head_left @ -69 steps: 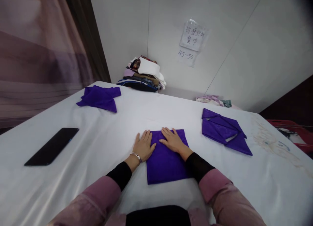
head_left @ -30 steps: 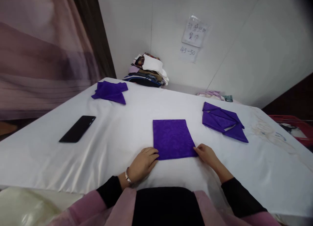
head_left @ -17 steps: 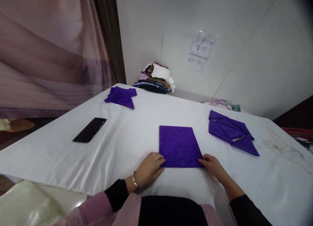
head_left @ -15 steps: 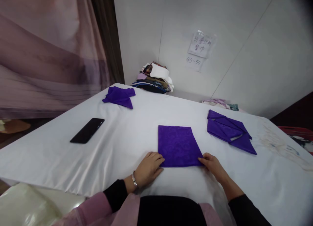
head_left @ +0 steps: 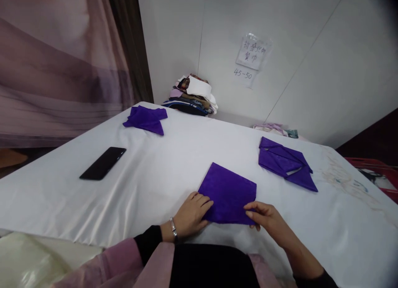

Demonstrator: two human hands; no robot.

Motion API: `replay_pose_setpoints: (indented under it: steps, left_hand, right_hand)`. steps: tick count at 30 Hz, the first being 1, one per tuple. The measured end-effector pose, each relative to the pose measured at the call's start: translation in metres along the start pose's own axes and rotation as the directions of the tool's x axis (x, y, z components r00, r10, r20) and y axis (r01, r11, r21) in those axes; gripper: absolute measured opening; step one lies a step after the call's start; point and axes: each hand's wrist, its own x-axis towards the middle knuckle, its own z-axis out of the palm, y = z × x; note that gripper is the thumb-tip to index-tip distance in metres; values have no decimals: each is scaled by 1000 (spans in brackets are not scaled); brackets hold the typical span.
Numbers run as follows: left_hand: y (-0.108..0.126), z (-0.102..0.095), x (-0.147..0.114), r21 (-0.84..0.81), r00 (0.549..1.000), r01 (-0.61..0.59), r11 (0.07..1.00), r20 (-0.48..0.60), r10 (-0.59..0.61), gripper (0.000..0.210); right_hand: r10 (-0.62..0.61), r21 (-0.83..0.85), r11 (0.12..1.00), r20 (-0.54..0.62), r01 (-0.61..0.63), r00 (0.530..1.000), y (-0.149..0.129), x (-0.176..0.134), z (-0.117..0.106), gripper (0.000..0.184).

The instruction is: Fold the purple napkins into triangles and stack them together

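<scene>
A folded purple napkin [head_left: 231, 192] lies on the white-covered table in front of me, turned at an angle. My left hand [head_left: 193, 213] is at its lower left edge, fingers on top of the cloth and the thumb at its edge. At the lower right corner, my right hand [head_left: 264, 215] pinches the cloth between thumb and fingers; some of its fingertips are hidden under it. Farther right is another folded purple napkin [head_left: 280, 158] with overlapping layers. A third purple napkin [head_left: 146, 118], folded into a pointed shape, rests at the far left.
A black phone [head_left: 103, 163] lies on the left side of the white tablecloth [head_left: 168, 163]. Behind the table's far edge is a pile of folded clothes [head_left: 192, 95]. More cloth [head_left: 273, 129] shows behind the right part. A handwritten sign [head_left: 251, 53] hangs on the wall.
The napkin before me has turned clockwise, its slanted side now along the top right. My right hand has shifted slightly left and pinches its corner. The view has shifted slightly.
</scene>
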Motion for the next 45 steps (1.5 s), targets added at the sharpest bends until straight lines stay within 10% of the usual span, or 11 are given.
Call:
replay_pose_setpoints:
  steps: [8,15,21,33,45]
  left_hand:
    - [0,8,0,-62,984,139,988,-101,-145,38]
    - [3,14,-2,-46,963,229,972,-136,-233,72]
    - [2,14,-9,-72,950,249,966,-175,-258,78]
    - [-6,9,-27,-159,910,336,928,-200,-363,64]
    - [-8,12,-28,-139,899,369,919,-197,-390,56]
  right_hand:
    - [-123,253,966,297,46,947,-42,49,-15,50]
    - [56,-190,982,386,20,921,-67,146,-4,21]
    - [36,-689,697,310,199,950,-66,192,30,10]
    - [-259,-854,451,153,259,954,-46,189,48,11]
    - [-378,-802,509,119,313,918,-37,181,33,9]
